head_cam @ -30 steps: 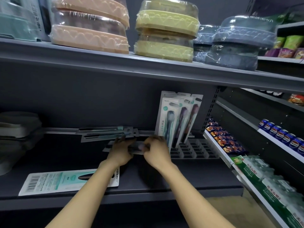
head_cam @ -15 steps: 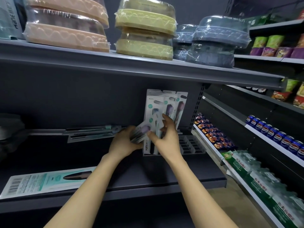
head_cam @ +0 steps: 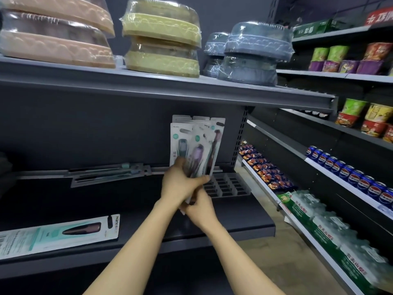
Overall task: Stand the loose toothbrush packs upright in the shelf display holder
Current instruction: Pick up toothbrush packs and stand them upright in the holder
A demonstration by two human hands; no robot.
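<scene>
Item: toothbrush pack [head_cam: 196, 158], raised from flat to near upright within the last second. Left hand [head_cam: 180, 184] fingers clamp its middle; right hand [head_cam: 200, 206] fingers pinch its lower edge. Location: just before the holder [head_cam: 229, 186], beside standing packs [head_cam: 180, 141]. Seating pending; 1 front pack [head_cam: 57, 235] lies flat on the shelf.

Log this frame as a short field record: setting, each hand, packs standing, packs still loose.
setting: grey store shelf with slotted display holder
left hand: grips held toothbrush pack, upper part
right hand: holds the same pack's lower end
standing packs: several upright in holder
loose packs: front pack flat near shelf edge; rear packs flat by back wall
</scene>
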